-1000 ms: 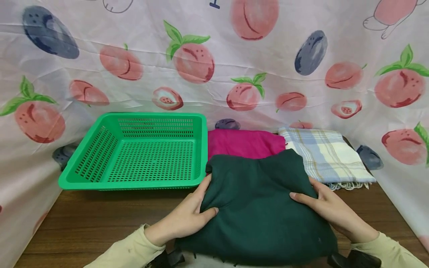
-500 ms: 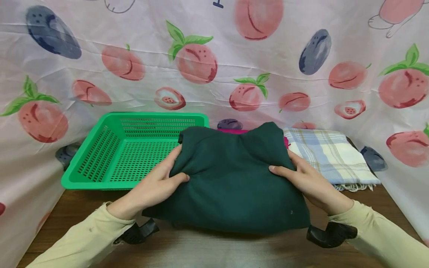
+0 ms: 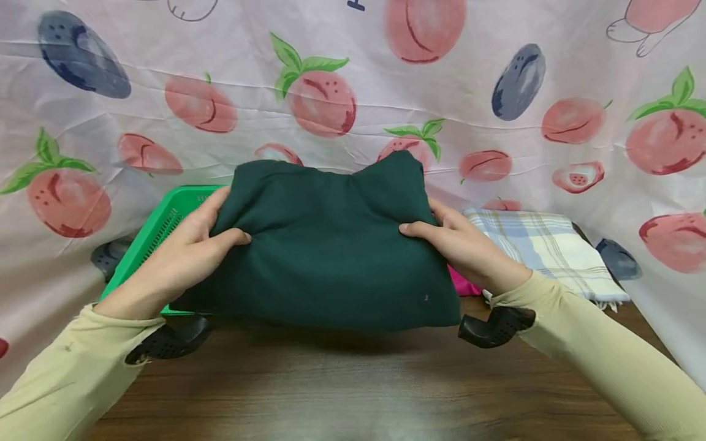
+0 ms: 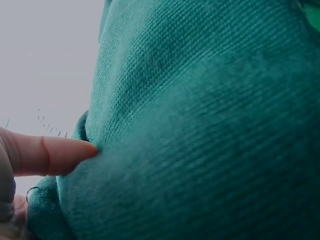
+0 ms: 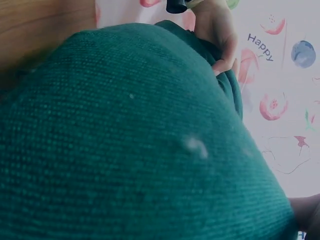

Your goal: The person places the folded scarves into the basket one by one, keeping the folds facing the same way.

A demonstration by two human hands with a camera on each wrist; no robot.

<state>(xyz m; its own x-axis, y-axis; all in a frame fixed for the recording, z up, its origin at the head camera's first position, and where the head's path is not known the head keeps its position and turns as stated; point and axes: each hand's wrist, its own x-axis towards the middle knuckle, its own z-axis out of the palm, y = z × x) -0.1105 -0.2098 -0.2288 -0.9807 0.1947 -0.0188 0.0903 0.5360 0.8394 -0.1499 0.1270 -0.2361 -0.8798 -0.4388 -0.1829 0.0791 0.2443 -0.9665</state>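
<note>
A folded dark green knit cloth [image 3: 331,251] is held up between both hands in the head view, its lower edge above the table. My left hand [image 3: 190,251] grips its left side, thumb on the near face and fingers behind. On the opposite side my right hand [image 3: 469,245] pinches it the same way. The cloth overlaps most of the green plastic basket [image 3: 146,236], whose left rim still shows. In the left wrist view the thumb [image 4: 55,154] presses into the knit [image 4: 200,125]. The right wrist view is mostly green knit [image 5: 115,135], with the left hand [image 5: 217,35] at its far edge.
A plaid blue and cream cloth [image 3: 551,248] with fringe lies folded at the back right. Beside it a bit of magenta cloth [image 3: 463,283] peeks out under my right hand. The brown wooden table [image 3: 342,392] runs up to a fruit-print curtain [image 3: 353,79].
Both hands have carried the green cloth up, forward and to the left, from in front of the magenta cloth to over the basket's area. The grip looks the same.
</note>
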